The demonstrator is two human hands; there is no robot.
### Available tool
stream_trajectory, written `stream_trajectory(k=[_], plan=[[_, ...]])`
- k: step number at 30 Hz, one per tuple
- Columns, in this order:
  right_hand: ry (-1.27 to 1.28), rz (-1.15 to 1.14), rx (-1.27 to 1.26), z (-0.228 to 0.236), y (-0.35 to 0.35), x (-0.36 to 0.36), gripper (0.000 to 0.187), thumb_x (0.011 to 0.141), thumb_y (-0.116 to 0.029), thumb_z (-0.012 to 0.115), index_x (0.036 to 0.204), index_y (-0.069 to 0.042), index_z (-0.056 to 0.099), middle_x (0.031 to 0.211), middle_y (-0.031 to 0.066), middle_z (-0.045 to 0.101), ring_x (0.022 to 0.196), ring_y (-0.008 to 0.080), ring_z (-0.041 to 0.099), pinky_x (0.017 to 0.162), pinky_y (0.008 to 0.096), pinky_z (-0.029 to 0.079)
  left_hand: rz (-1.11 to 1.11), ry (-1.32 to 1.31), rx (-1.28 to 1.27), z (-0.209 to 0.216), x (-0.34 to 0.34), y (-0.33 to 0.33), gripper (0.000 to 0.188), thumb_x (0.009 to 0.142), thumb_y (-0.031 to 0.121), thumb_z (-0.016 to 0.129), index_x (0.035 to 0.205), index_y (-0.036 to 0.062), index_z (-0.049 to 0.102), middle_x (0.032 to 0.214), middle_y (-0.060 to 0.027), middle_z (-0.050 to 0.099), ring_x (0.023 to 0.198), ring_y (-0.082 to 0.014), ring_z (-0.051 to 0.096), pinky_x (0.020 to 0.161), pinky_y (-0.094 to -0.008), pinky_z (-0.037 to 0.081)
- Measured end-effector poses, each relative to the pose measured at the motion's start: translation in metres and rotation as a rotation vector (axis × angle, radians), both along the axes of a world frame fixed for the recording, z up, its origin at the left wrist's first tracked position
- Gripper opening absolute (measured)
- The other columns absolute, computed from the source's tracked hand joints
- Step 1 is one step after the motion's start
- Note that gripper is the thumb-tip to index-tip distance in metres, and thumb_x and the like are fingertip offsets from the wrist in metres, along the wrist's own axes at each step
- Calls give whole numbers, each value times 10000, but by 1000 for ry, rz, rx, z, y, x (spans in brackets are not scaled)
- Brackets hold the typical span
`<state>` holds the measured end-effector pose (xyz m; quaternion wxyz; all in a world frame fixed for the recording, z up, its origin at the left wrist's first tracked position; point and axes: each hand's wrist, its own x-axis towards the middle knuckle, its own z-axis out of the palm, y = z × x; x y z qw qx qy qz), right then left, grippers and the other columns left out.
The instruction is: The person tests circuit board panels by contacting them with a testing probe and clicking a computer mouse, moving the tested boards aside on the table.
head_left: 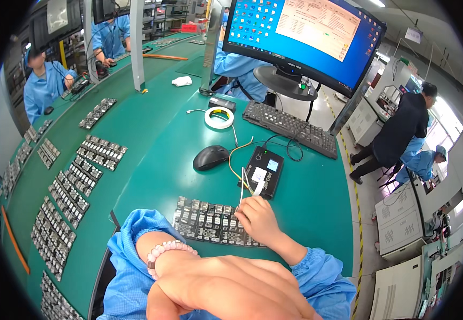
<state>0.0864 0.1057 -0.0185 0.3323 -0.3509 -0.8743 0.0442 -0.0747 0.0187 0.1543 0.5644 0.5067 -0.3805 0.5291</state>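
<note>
- A green table (pixel 306 208) is filling the middle, with more circuit boards (pixel 52 234) lying in slanting rows across the green bench to the left.
- A keyboard (pixel 290 129), mouse (pixel 210 158) and white ring (pixel 209 119) are resting toward the far side, below a lit monitor (pixel 317 40) leaning over the table.
- Co-workers in blue (pixel 44 90) are sitting or standing at the left bench, and a person in dark clothes (pixel 402 128) is standing at the right, by pale cabinets (pixel 399 216).
- The board panel (pixel 202 220) is lying flat on the table, nearer the wearer than the black box (pixel 267 173); it is showing dark edges, pale parts and several narrow units side by side.
- Its long axis is running left to right, with the right end dipping slightly nearer the wearer; its units are pointing away from the wearer.
- The white cable (pixel 242 186) is stretching from the box down to the panel.
- The right hand (pixel 260 221) is pinching the cable's end at the panel, thumb and forefinger nearly meeting.
- The left hand (pixel 231 282), wearing a beaded bracelet (pixel 162 253), is crossing the foreground; its fingertips are hiding, so I can't judge its grip.
</note>
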Motion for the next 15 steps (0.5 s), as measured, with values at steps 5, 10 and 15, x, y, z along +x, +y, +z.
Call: stream_trajectory(k=[5,10,15], plan=[[-12,10,4,0,0,-4,111,805,-108,722,846,-46,640,931,79,628,934,290,587,779,403,460,33,17,319,6,1,13,738,948,487,523,1336,-128,399,1163,-343,482,1054,-472,512,854,-502,432],[-16,7,51,0,2,-4,87,818,-90,697,837,-59,618,928,41,624,912,248,587,764,373,453,82,40,622,11,4,22,921,906,594,513,1374,-165,283,1287,-374,333,1195,-473,376,969,-491,331],[-28,19,0,2,1,-6,92,810,-102,717,843,-52,647,919,87,638,925,296,595,802,411,464,187,133,891,12,-2,24,1109,864,702,503,1413,-201,167,1410,-405,184,1335,-474,240,1085,-481,231]])
